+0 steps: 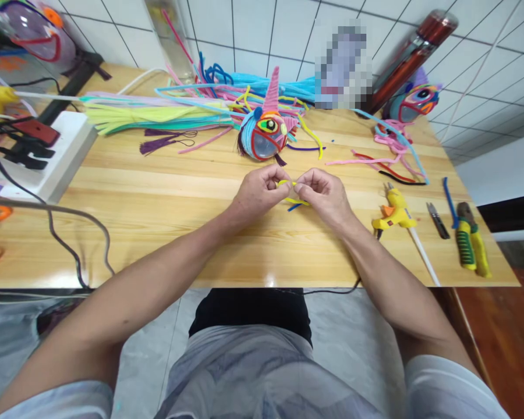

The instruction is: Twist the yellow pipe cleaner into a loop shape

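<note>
My left hand (259,191) and my right hand (324,194) meet over the middle of the wooden table (166,203). Both pinch a thin yellow pipe cleaner (293,201) that is bent into a small loop between my fingertips. A short blue piece (294,207) pokes out under the yellow one. Just behind my hands stands a round fish-like craft figure (267,132), wrapped in blue and pink pipe cleaners with a pink horn and a big eye.
Bundles of coloured pipe cleaners (157,110) lie across the back. A yellow glue gun (395,214), small scissors (437,220) and green-handled pliers (471,238) lie at the right. A white power strip (65,154) with cables sits at the left. A second figure (414,102) stands back right.
</note>
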The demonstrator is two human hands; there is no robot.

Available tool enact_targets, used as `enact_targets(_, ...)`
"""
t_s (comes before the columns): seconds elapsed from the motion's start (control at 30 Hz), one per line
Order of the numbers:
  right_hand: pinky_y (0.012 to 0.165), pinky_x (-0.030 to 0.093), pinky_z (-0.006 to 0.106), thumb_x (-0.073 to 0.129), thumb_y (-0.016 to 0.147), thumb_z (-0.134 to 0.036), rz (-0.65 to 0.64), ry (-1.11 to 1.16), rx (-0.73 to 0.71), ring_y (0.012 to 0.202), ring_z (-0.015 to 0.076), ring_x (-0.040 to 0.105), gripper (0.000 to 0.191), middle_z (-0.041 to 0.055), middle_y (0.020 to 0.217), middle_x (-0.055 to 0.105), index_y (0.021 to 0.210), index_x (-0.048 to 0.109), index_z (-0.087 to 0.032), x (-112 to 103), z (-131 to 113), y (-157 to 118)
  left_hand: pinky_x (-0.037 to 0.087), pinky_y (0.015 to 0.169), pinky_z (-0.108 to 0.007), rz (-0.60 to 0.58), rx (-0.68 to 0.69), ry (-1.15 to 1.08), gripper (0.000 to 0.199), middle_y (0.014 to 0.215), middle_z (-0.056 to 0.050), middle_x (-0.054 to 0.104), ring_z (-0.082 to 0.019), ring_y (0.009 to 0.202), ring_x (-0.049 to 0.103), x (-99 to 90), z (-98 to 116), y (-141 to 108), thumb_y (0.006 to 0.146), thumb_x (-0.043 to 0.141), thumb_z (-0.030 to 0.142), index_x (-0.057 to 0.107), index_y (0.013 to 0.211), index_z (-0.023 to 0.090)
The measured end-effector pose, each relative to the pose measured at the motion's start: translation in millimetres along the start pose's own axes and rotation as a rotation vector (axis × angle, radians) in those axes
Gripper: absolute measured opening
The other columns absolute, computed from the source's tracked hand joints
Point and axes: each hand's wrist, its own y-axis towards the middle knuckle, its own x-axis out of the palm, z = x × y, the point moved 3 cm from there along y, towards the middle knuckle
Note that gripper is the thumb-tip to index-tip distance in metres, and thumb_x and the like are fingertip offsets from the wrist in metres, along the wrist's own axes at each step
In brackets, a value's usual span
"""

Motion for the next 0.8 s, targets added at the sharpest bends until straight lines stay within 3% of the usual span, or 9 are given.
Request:
enact_targets(0.2,0.063,0.039,0.029,0.080,0.080,-0.038,0.039,-0.085,-0.043,0.065,0.0132,0.050,0.023,-0.0031,0.068,0.060,0.074,0.065,-0.022,-0.8,0.4,-1.4,0.025,0.054,-0.027,-0.003,0.006,0.022,0.004,0.057,0.006,0.048,-0.010,0.054,0.037,-1.0,0.2,-0.6,0.078,0.069,0.020,0.065,0.077,0.019)
enact_targets(0.47,0.060,0.039,0.029,0.080,0.080,-0.042,0.052,-0.040,-0.005,0.062,0.0132,0.049,0.025,-0.0032,0.066,0.060,0.074,0.066,-0.023,-2.3,1.3,0.3,0.038,0.060,-0.024,-0.028,-0.082,-0.187,0.015,0.072,0.002,0.063,-0.010,0.064,0.051,-0.6,-5.6,5.2,0.079,0.077,0.027,0.065,0.082,0.019)
enact_targets(0.8,0.060,0.040,0.028,0.076,0.080,-0.038,0.098,-0.010,0.022,0.061,0.0134,0.051,0.019,-0.0033,0.063,0.060,0.074,0.066,-0.023,-5.2,3.7,2.7,0.037,0.055,-0.024,-0.014,-0.137,-0.234,0.026,0.063,0.003,0.058,-0.009,0.056,0.046,-5.7,-9.5,6.0,0.082,0.080,0.041,0.068,0.078,0.018)
